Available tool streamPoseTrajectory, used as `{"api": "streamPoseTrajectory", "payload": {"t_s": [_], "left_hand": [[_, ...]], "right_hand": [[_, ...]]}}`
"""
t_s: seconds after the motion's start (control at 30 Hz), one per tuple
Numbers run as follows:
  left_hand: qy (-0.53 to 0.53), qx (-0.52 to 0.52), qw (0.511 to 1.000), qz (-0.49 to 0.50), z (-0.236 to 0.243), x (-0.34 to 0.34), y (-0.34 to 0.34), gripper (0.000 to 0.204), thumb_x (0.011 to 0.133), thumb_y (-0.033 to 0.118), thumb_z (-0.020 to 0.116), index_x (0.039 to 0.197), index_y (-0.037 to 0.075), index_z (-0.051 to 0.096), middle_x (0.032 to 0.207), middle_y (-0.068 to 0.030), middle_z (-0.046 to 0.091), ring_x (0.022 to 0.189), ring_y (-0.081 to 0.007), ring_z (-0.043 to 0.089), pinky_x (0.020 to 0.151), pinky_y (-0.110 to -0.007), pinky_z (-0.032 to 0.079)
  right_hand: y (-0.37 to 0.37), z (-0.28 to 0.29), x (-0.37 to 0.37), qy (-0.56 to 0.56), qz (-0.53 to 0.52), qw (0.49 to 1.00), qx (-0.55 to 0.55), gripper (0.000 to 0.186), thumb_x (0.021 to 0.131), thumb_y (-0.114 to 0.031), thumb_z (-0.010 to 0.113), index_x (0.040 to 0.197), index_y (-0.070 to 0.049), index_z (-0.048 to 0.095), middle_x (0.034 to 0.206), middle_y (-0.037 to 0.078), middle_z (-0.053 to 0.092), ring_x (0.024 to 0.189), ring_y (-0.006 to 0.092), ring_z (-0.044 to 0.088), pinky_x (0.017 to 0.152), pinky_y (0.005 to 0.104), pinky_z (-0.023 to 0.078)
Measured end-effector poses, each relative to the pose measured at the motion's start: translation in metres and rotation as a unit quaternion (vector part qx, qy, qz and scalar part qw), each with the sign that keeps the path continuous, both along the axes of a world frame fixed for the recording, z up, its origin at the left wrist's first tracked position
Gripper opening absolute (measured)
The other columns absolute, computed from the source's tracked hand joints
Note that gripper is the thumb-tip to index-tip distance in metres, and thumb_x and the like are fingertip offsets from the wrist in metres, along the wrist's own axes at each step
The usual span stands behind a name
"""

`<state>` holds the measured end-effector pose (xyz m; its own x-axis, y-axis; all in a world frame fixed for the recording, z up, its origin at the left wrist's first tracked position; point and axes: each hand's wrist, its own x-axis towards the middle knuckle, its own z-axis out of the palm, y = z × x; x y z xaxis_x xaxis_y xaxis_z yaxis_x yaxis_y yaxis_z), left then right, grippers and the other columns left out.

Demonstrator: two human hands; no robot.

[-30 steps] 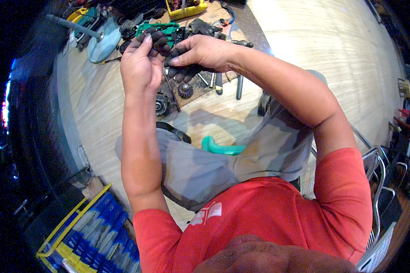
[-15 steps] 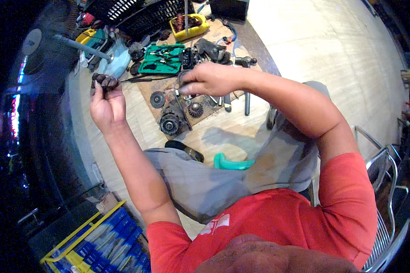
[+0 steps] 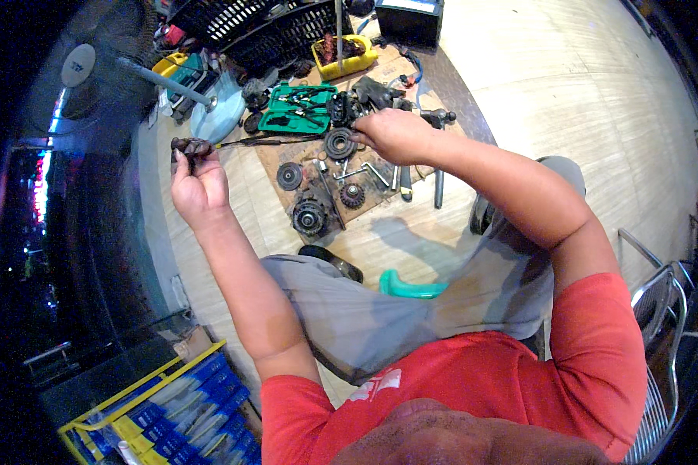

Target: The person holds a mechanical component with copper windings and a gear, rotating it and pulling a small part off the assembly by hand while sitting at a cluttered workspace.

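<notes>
My left hand [image 3: 199, 186] is raised at the left, palm up, its blackened fingers curled over; whatever they hold is too dark to make out. My right hand [image 3: 395, 136] reaches over the cardboard [image 3: 275, 151] with fingers bent together, its fingertips beside a dark ring-shaped metal part [image 3: 340, 143]. What lies in those fingers is hidden. Nearer me are a round pulley-like disc [image 3: 289, 176], a toothed gear [image 3: 352, 195] and a greasy round machine part [image 3: 309, 216]. An L-shaped hex key [image 3: 375, 174] lies to their right. Beyond sits an opened green tool case [image 3: 296, 108] with pliers.
A yellow tub [image 3: 344, 59], black slatted crates [image 3: 287, 39] and a black box [image 3: 409, 23] stand at the back. A fan stand base [image 3: 217, 116] is at left. My shoe [image 3: 332, 263] and a green curved object [image 3: 411, 287] are close in; a metal chair [image 3: 663, 333] stands right.
My right hand has shifted right and away, uncovering the ring-shaped part and hex key. The view has moved a little; my left hand stays raised with fingers curled.
</notes>
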<state>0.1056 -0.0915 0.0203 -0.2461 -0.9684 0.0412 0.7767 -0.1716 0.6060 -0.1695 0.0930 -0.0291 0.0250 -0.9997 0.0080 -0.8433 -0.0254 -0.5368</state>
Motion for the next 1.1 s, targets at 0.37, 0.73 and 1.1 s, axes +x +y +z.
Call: {"api": "streamPoseTrajectory", "payload": {"t_s": [0.37,0.73,1.1], "left_hand": [[-0.020,0.007,1.000,-0.008,-0.004,-0.020,-0.002,0.015,0.096,0.009,0.047,0.100,0.002,0.060,0.094,-0.0102,0.064,0.083,-0.0207,0.059,0.074,-0.035,0.049],[-0.120,-0.024,0.992,-0.034,-0.006,-0.086,0.052,0.013,0.095,0.004,0.048,0.102,0.001,0.058,0.095,-0.0133,0.065,0.085,-0.0242,0.065,0.077,-0.040,0.055],[-0.107,-0.057,0.983,-0.139,-0.021,-0.119,0.088,0.017,0.094,0.003,0.050,0.109,-0.001,0.058,0.106,-0.0132,0.065,0.098,-0.0259,0.063,0.086,-0.040,0.053]], "right_hand": [[-0.002,0.001,-0.018,0.035,0.002,0.996,0.078,0.033,0.085,-0.034,0.063,0.098,-0.004,0.061,0.097,0.020,0.066,0.095,0.0382,0.063,0.081,0.0516,0.048],[0.004,0.022,-0.013,-0.023,0.097,0.994,0.047,0.080,0.078,-0.039,0.072,0.138,0.000,0.036,0.117,0.028,0.057,0.112,0.0400,0.055,0.096,0.0449,0.042],[-0.015,0.024,0.011,-0.301,-0.002,0.945,-0.128,0.038,0.082,-0.020,0.071,0.112,0.000,0.060,0.088,0.012,0.068,0.079,0.0158,0.061,0.073,0.0317,0.049]]}}
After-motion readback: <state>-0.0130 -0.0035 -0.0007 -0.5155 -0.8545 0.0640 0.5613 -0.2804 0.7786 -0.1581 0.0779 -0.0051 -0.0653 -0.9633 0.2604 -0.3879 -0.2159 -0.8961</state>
